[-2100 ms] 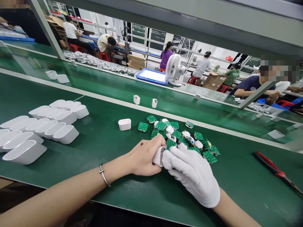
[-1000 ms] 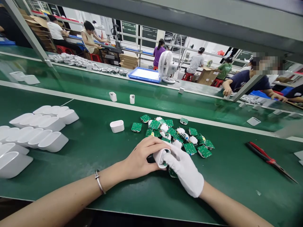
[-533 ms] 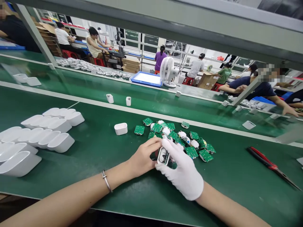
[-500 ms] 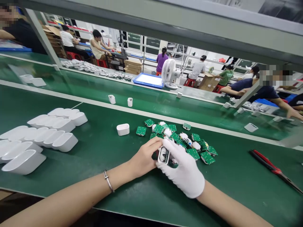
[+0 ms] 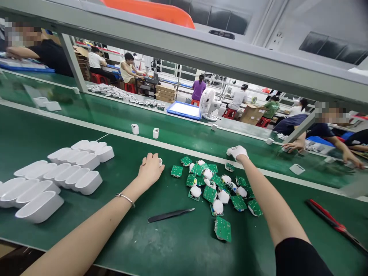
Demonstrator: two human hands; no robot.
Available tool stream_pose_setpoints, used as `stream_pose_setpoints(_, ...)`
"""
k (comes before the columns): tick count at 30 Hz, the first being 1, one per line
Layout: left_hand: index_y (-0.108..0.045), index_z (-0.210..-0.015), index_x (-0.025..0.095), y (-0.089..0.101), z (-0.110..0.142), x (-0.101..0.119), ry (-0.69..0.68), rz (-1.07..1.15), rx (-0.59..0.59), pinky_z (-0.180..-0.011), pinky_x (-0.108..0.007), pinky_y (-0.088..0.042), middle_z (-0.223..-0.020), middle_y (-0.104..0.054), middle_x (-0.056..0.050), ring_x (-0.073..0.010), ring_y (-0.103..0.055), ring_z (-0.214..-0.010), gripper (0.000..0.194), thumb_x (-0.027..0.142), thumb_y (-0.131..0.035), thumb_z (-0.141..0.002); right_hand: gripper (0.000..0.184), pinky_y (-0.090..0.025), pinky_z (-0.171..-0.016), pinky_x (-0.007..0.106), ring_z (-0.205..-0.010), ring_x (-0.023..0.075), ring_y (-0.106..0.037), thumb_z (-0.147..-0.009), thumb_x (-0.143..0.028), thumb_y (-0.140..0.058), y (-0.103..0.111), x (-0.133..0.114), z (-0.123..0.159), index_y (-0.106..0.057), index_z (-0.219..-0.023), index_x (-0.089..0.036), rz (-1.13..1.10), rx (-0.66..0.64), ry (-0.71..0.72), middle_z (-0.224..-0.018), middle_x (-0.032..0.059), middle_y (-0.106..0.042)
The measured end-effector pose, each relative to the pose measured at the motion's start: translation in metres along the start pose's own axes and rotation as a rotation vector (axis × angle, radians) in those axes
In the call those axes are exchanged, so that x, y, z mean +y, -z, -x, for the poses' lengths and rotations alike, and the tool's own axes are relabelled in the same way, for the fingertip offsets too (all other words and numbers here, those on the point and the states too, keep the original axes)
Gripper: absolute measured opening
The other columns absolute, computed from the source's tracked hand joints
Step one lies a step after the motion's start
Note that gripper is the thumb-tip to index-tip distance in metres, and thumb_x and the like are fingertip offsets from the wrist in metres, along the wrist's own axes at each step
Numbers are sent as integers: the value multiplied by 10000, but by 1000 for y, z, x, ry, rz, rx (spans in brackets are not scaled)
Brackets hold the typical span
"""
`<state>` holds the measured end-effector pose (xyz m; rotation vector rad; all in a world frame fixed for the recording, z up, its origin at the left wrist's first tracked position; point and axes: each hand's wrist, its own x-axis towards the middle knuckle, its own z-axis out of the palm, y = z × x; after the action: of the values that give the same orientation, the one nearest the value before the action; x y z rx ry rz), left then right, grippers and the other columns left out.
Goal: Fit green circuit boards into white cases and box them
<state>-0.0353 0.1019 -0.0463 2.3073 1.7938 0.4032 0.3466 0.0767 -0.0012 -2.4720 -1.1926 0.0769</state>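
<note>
My bare left hand [image 5: 150, 168] is curled around a small white plastic casing [image 5: 160, 162], mostly hidden behind the fingers. My white-gloved right hand [image 5: 239, 151] reaches out over the belt past the white line, its fingertips closed on another white casing [image 5: 230, 151]. Between my arms lies a loose heap of green circuit boards [image 5: 209, 194], some with white parts facing up. One board [image 5: 223, 229] rests apart, closer to me. Black tweezers [image 5: 171, 215] lie on the green surface left of it.
Rows of larger white oval casings [image 5: 89, 182] stand at the left. Red-handled pliers [image 5: 327, 214] lie at the right. Two small white casings [image 5: 155, 133] sit on the belt [image 5: 184, 134]. A grey frame bar [image 5: 184, 50] crosses above. Co-workers [image 5: 307, 122] sit across the line.
My hands have separated. The left moved left onto the white casing standing there; the right carried its casing forward and right over the belt. Tweezers and a near board now show.
</note>
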Motion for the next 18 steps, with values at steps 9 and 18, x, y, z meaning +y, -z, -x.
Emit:
stream_pose_setpoints(9, -138, -1445, 94, 1, -3, 2, 48, 394, 100, -997, -418, -415, -1239, -398, -184, -325, -470, -1197, 955, 179, -692, -672, 497, -382, -978, 259, -1149, 234, -511, -594, -121, -693, 12, 18, 31, -695, -1076, -241, 102, -340, 530, -1299, 41, -538)
stream_pose_setpoints(18, -388, -1343, 18, -4, 2, 8, 44, 508, 187, -1041, -423, -381, -1235, -532, -196, -322, -478, -1202, 781, 159, -727, -654, 311, -463, -902, 318, -952, 212, -592, -773, -118, -537, 15, 24, 73, -664, -1054, -160, 24, -105, 562, -1063, 107, -619)
